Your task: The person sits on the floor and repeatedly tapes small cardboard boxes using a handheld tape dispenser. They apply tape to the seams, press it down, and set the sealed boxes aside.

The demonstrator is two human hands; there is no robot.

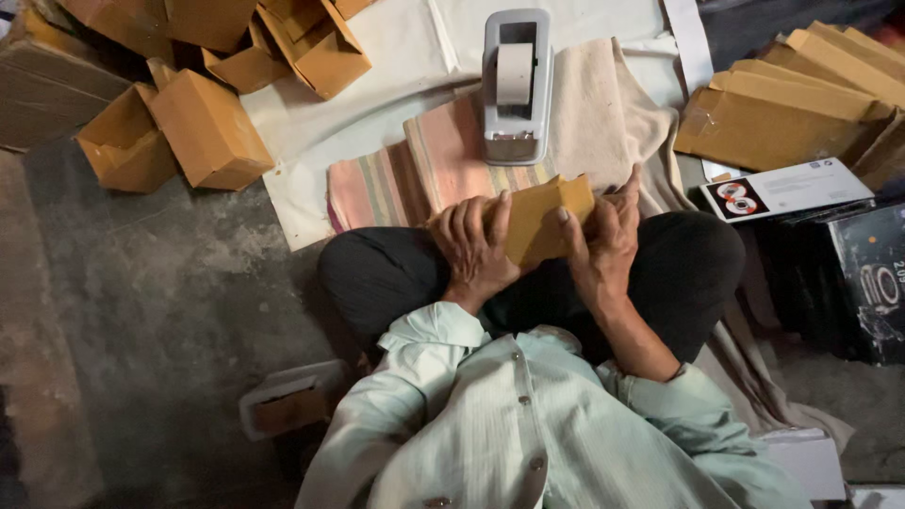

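I sit cross-legged on the floor and hold a small brown cardboard box [542, 219] over my lap with both hands. My left hand [474, 247] wraps around its left side, fingers curled over the near face. My right hand [603, 236] grips its right side, thumb pressing on the cardboard. Just beyond the box stands a grey tape dispenser [516, 87] with a roll of pale tape, resting on a striped folded cloth [415, 170].
A heap of folded brown boxes [203, 104] lies at the upper left. Flat cardboard sheets [801, 104] are stacked at the upper right, beside a white printed carton [787, 188] and a black box [863, 278]. A small white box [287, 401] sits by my left knee.
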